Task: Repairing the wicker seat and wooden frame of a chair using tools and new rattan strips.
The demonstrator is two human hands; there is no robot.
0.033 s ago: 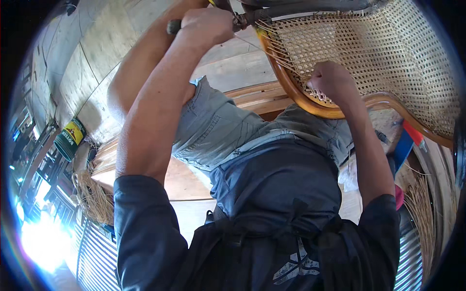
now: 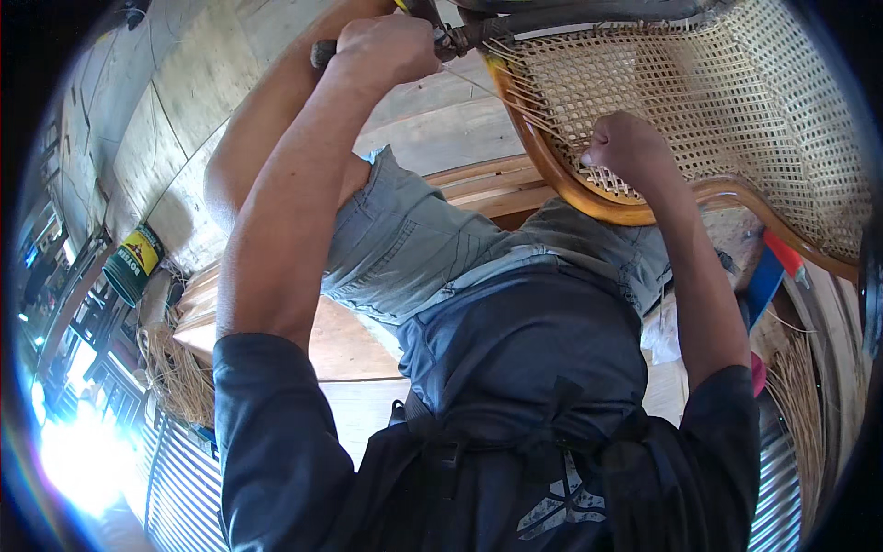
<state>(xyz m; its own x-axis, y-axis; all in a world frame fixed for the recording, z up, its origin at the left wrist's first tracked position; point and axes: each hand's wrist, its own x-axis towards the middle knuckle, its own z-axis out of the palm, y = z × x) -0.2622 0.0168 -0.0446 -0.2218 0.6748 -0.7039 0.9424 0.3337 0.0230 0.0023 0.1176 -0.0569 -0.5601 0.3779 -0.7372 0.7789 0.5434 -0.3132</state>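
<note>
My left hand (image 2: 391,51) is closed round a dark, round-ended handle (image 2: 323,53), whose tip sticks out on its left; the tool's kind cannot be made out. A thin cane strand (image 2: 471,83) runs from beside this hand to the edge of a curved brown wooden frame (image 2: 552,175). Woven cane webbing (image 2: 681,101) fills the frame, with loose strands along its left edge. Over the webbing's lower left part, my right hand (image 2: 630,152) is curled into a fist. Its fingers face away, so anything inside them is hidden.
Dark bars (image 2: 570,20) cross above the webbing. Slatted wood (image 2: 487,184) lies beyond my lap. At the left are a green and yellow can (image 2: 133,265) and a bundle of loose cane (image 2: 179,373). More long strands (image 2: 798,396) hang at the right, near a red and blue object (image 2: 771,267).
My left hand has shifted slightly left, along with the handle. The right hand has risen a touch over the webbing and stays closed.
</note>
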